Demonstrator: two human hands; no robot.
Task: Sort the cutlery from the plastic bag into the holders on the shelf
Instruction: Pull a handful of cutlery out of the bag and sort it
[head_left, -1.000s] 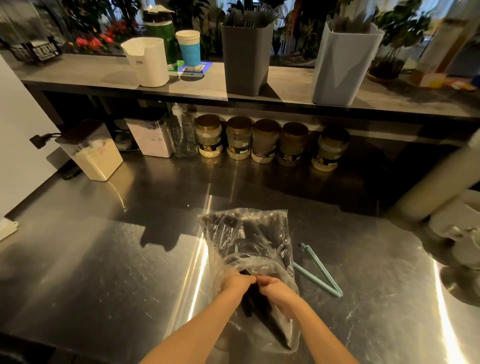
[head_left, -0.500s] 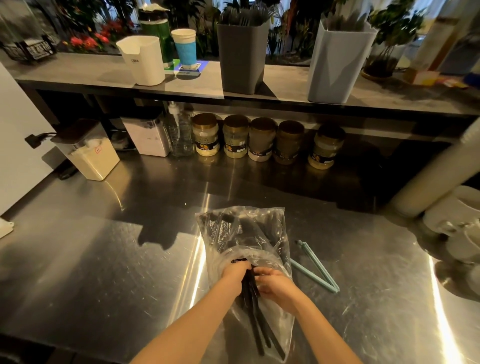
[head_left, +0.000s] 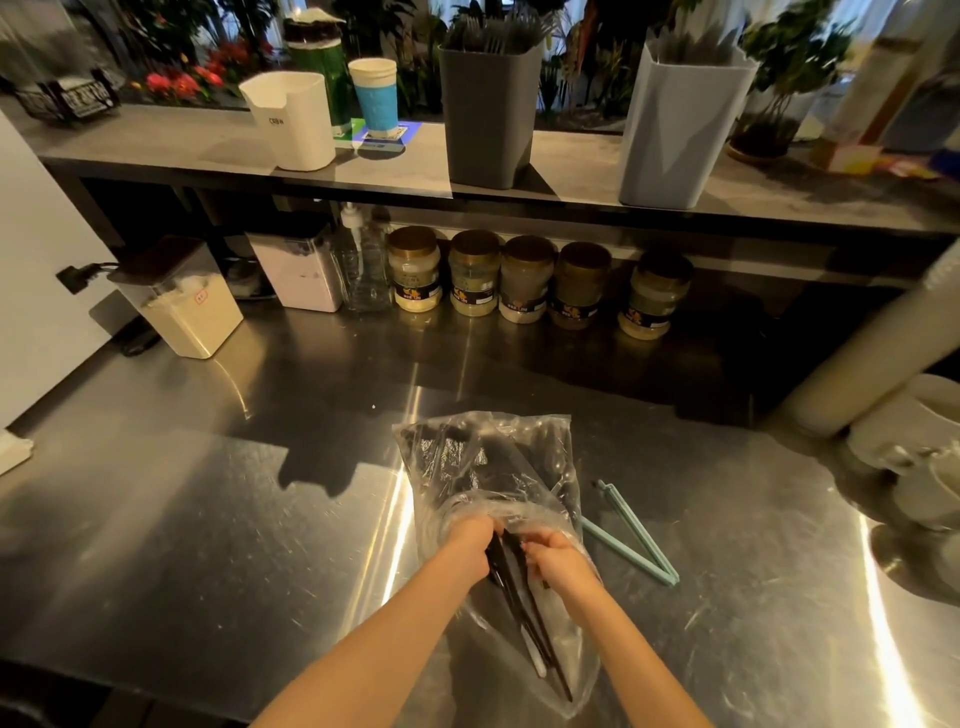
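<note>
A clear plastic bag (head_left: 483, 457) full of black cutlery lies on the steel counter. My left hand (head_left: 470, 543) and my right hand (head_left: 558, 558) are both at the bag's mouth. Between them a bunch of black cutlery handles (head_left: 524, 613) sticks out of the bag toward me; my left hand grips the bunch, my right hand's fingers are curled on it beside. On the shelf above stand a dark grey holder (head_left: 488, 114) with forks in it, a light grey holder (head_left: 680, 124) with cutlery tips showing, and a white holder (head_left: 291, 119).
A pale green bag clip (head_left: 631, 540) lies open just right of the bag. Several jars (head_left: 524, 280) line the counter's back under the shelf, with white containers (head_left: 182, 306) to the left. White cups (head_left: 919, 452) stand at the right edge. A blue paper cup (head_left: 375, 98) stands on the shelf.
Both hands reached into the bag's mouth and drew a bunch of black cutlery handles out toward me. The bag itself has stayed in place.
</note>
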